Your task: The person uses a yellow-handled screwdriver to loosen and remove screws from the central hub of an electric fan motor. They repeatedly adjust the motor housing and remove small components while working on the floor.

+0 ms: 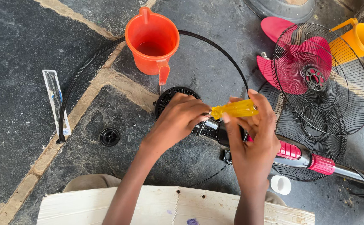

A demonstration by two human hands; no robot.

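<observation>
Just below the orange jug [152,41], which stands on the stone floor [19,50] with liquid in it, both hands work over a black fan motor housing [211,129]. That housing lies on its side, its round vented end [169,95] toward the jug and its other end joined to a black and pink fan stand neck [303,157] that runs away to the right. The left hand [177,121] is cupped over the top of the housing, fingers curled down against it. The right hand [253,141] is closed around a yellow translucent screwdriver handle [234,109], held level, thumb and fingers pinching it; its tip points toward the left hand, and the shaft is hidden there. The two hands almost touch at the handle's left end.

Around the jug curves a thin black ring [86,66], open at its lower left. Left of the jug, beyond the ring, lies a clear flat packet [56,100]. Below and left of the jug sits a small black round cap [109,136]. Well to the jug's right, a black wire fan guard [323,79] leans over a pink fan blade [294,66], with a yellow jug [359,39] behind. A small white cap [280,184] rests beside the right wrist, and a pale wooden board [165,206] lies nearest the person.
</observation>
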